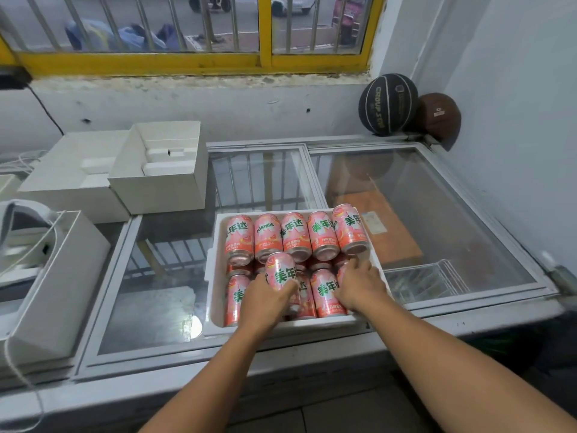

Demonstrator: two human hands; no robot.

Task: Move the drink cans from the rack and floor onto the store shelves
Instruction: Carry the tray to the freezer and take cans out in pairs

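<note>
Left hand (265,296) grips a pink, green-lettered can (280,271); right hand (359,289) clasps another can (341,275) in the white tray (281,328).

- One white foam tray (215,307).
- Five pink cans (295,235) in its 12 o'clock row; the nearer ones are partly hidden, count unclear.
- Two basketballs (388,103) at 2 o'clock.
- Two white boxes (162,182) at 10 o'clock.
- Two hands: left hand (265,303), right hand (359,290).

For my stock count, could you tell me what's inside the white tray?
Pink cans lying in two rows; the left hand grips one. Cans underneath are mostly covered.
</note>
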